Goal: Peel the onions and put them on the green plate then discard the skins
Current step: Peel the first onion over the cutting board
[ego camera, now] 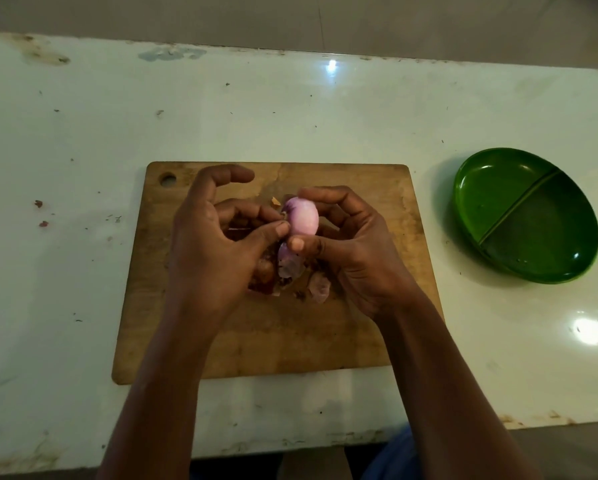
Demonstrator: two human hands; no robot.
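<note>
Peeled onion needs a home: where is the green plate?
In the head view, the green plate sits on the table, to the right of the cutting board.

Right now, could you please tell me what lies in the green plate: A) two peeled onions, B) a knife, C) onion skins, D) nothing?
D: both compartments of the green plate are bare; the left hand and right hand hold the onion above the cutting board.

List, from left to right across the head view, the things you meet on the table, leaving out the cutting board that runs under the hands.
skin scraps → left hand → onion → right hand → green plate
</note>
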